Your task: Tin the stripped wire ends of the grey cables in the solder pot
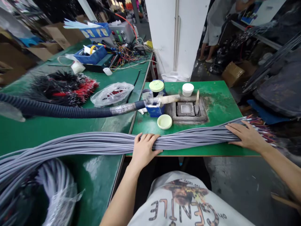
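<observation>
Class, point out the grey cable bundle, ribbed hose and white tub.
Grey cable bundle [117,142]: head view, middle stretch.
Ribbed hose [70,112]: head view, dark middle section.
White tub [188,92]: head view, side below the rim.

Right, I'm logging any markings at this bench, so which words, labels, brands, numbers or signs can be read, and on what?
"GENTLE", as best I can tell: large letters on the white shirt, distorted by the view.
Smaller lettering on the shirt: too small or blurred to quote surely.
Pale patches on the upper blue bin: too blurred to tell if they bear text.
No other text can be read.
</observation>
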A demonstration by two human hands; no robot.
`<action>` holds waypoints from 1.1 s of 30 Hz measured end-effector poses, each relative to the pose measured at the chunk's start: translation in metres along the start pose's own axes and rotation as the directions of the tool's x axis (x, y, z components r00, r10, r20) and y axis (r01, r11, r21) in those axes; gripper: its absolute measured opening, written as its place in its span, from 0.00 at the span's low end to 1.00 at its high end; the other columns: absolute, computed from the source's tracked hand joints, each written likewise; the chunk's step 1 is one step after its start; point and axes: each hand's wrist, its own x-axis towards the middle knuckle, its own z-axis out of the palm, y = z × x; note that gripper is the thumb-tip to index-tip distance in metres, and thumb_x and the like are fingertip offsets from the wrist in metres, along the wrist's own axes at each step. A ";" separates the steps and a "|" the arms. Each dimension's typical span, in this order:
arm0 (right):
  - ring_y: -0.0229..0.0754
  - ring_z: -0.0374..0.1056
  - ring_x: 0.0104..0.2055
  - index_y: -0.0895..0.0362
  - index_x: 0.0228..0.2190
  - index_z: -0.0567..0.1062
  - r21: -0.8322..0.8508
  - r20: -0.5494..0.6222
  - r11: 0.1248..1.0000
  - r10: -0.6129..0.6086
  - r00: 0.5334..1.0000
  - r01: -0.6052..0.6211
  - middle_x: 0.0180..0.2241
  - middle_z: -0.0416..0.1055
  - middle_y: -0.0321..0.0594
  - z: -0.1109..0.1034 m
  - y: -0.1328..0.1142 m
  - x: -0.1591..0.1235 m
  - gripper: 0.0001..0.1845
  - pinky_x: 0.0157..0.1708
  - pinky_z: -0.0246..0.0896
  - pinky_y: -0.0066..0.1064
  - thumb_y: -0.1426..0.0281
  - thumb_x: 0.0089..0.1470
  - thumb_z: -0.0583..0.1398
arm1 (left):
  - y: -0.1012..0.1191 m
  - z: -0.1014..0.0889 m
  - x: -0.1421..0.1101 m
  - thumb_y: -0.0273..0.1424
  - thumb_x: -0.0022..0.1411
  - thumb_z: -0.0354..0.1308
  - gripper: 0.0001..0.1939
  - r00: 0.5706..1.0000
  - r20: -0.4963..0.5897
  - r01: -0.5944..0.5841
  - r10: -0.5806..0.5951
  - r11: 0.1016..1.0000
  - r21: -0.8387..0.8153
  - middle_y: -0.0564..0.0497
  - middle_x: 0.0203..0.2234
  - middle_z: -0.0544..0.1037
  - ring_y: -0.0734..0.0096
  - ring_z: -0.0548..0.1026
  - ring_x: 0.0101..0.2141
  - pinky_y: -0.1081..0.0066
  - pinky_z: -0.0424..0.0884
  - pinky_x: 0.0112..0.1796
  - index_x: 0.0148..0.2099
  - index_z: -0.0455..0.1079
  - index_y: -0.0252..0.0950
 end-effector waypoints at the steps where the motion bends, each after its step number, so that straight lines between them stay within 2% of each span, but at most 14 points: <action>1: 0.57 0.61 0.58 0.47 0.63 0.53 -0.002 0.008 1.000 -0.019 1.000 0.019 0.57 0.64 0.53 -0.001 0.002 0.006 0.39 0.62 0.38 0.53 0.53 0.54 0.58 | -0.002 0.000 -0.001 0.41 0.52 0.65 0.26 1.000 0.009 -0.006 0.006 1.000 -0.002 0.47 0.44 0.76 0.55 0.70 0.47 0.52 0.53 0.55 0.52 0.66 0.43; 5: 0.55 0.61 0.58 0.51 0.62 0.56 0.011 0.006 0.998 -0.064 0.998 0.064 0.57 0.64 0.52 -0.001 -0.001 0.028 0.36 0.60 0.41 0.54 0.54 0.56 0.57 | -0.013 -0.003 -0.009 0.43 0.53 0.64 0.24 0.999 0.040 -0.017 0.017 1.000 0.003 0.48 0.45 0.76 0.57 0.71 0.46 0.53 0.53 0.53 0.51 0.67 0.44; 8: 0.57 0.60 0.58 0.53 0.61 0.57 0.052 0.014 0.998 -0.041 0.999 0.040 0.58 0.63 0.52 -0.006 -0.009 0.033 0.37 0.59 0.43 0.56 0.52 0.54 0.57 | -0.021 -0.005 -0.015 0.46 0.54 0.62 0.25 0.999 0.049 -0.013 0.012 1.000 0.009 0.48 0.45 0.76 0.57 0.71 0.46 0.53 0.52 0.54 0.52 0.67 0.44; 11: 0.58 0.62 0.56 0.53 0.57 0.65 0.199 0.087 0.979 0.035 0.996 -0.052 0.55 0.67 0.50 -0.027 -0.012 0.047 0.38 0.57 0.48 0.54 0.48 0.49 0.60 | -0.023 -0.005 -0.016 0.49 0.54 0.60 0.28 0.998 0.057 -0.040 0.040 0.999 -0.007 0.48 0.46 0.76 0.56 0.71 0.47 0.51 0.48 0.56 0.54 0.65 0.45; 13: 0.54 0.67 0.51 0.53 0.51 0.72 0.365 0.144 0.918 0.108 0.984 -0.155 0.49 0.73 0.46 -0.046 -0.009 0.076 0.31 0.52 0.57 0.45 0.50 0.50 0.59 | -0.022 0.000 -0.016 0.51 0.53 0.60 0.30 0.999 0.015 -0.046 0.047 0.999 -0.019 0.48 0.46 0.77 0.56 0.72 0.47 0.50 0.48 0.57 0.55 0.65 0.45; 14: 0.50 0.70 0.46 0.53 0.49 0.74 0.445 0.139 0.862 0.201 0.970 -0.243 0.44 0.76 0.43 -0.053 -0.006 0.096 0.27 0.48 0.61 0.39 0.51 0.52 0.58 | -0.021 0.004 -0.015 0.51 0.53 0.60 0.29 0.999 -0.036 -0.035 0.034 0.999 -0.021 0.48 0.45 0.77 0.57 0.73 0.46 0.50 0.48 0.57 0.54 0.66 0.44; 16: 0.46 0.72 0.36 0.55 0.40 0.78 0.462 0.054 0.782 0.446 0.893 -0.419 0.34 0.77 0.41 -0.061 0.003 0.148 0.23 0.41 0.64 0.35 0.52 0.52 0.58 | -0.019 0.015 -0.015 0.47 0.55 0.60 0.24 0.982 -0.186 0.007 -0.011 1.000 -0.023 0.49 0.41 0.79 0.59 0.75 0.43 0.52 0.51 0.57 0.51 0.69 0.42; 17: 0.45 0.72 0.33 0.56 0.36 0.79 0.469 0.062 0.731 0.532 0.845 -0.495 0.30 0.77 0.41 -0.060 0.008 0.176 0.20 0.37 0.65 0.34 0.53 0.50 0.60 | -0.019 0.020 -0.015 0.44 0.57 0.60 0.21 0.965 -0.262 0.025 -0.031 0.999 -0.028 0.49 0.39 0.80 0.60 0.76 0.41 0.54 0.52 0.57 0.49 0.70 0.41; 19: 0.40 0.70 0.25 0.58 0.29 0.77 0.542 0.215 0.525 0.668 0.713 -0.656 0.24 0.75 0.41 -0.051 0.016 0.227 0.18 0.29 0.65 0.30 0.55 0.47 0.63 | -0.018 0.027 -0.015 0.40 0.58 0.60 0.16 0.928 -0.370 0.039 -0.051 0.998 -0.040 0.50 0.37 0.80 0.63 0.77 0.39 0.56 0.55 0.56 0.47 0.71 0.40; 21: 0.36 0.66 0.19 0.60 0.23 0.74 0.535 0.286 0.469 0.682 0.673 -0.703 0.19 0.71 0.40 -0.035 0.021 0.266 0.19 0.22 0.61 0.27 0.55 0.46 0.64 | -0.017 0.029 -0.013 0.37 0.58 0.60 0.13 0.905 -0.422 0.033 -0.051 0.998 -0.050 0.51 0.36 0.81 0.64 0.77 0.38 0.58 0.57 0.55 0.46 0.72 0.40; 23: 0.34 0.61 0.15 0.60 0.20 0.72 0.527 0.308 0.454 0.686 0.659 -0.718 0.14 0.66 0.37 -0.020 0.021 0.289 0.19 0.18 0.57 0.26 0.56 0.44 0.66 | -0.016 0.027 -0.011 0.35 0.58 0.60 0.12 0.892 -0.450 0.027 -0.050 0.998 -0.056 0.51 0.36 0.81 0.65 0.78 0.37 0.58 0.58 0.54 0.45 0.72 0.40; 28: 0.32 0.55 0.13 0.59 0.17 0.67 0.542 0.238 0.461 0.718 0.654 -0.703 0.10 0.59 0.31 -0.004 0.020 0.301 0.16 0.16 0.50 0.25 0.63 0.43 0.66 | -0.014 0.020 -0.006 0.35 0.59 0.60 0.10 0.873 -0.484 0.035 -0.064 0.997 -0.069 0.51 0.34 0.81 0.65 0.78 0.35 0.59 0.60 0.52 0.43 0.72 0.41; 30: 0.34 0.57 0.14 0.58 0.18 0.68 0.554 0.166 0.483 0.734 0.659 -0.678 0.12 0.61 0.32 -0.009 0.021 0.296 0.13 0.17 0.51 0.26 0.66 0.45 0.63 | -0.015 0.020 -0.004 0.35 0.59 0.60 0.09 0.865 -0.497 0.036 -0.064 0.997 -0.067 0.51 0.34 0.81 0.65 0.78 0.34 0.59 0.60 0.52 0.43 0.72 0.41; 33: 0.36 0.62 0.20 0.59 0.23 0.71 0.559 0.021 0.541 0.748 0.663 -0.628 0.19 0.68 0.36 -0.029 0.020 0.279 0.07 0.21 0.55 0.27 0.68 0.47 0.59 | -0.016 0.022 -0.004 0.35 0.58 0.61 0.10 0.856 -0.513 0.036 -0.064 0.997 -0.064 0.52 0.34 0.81 0.65 0.78 0.34 0.59 0.61 0.51 0.43 0.72 0.41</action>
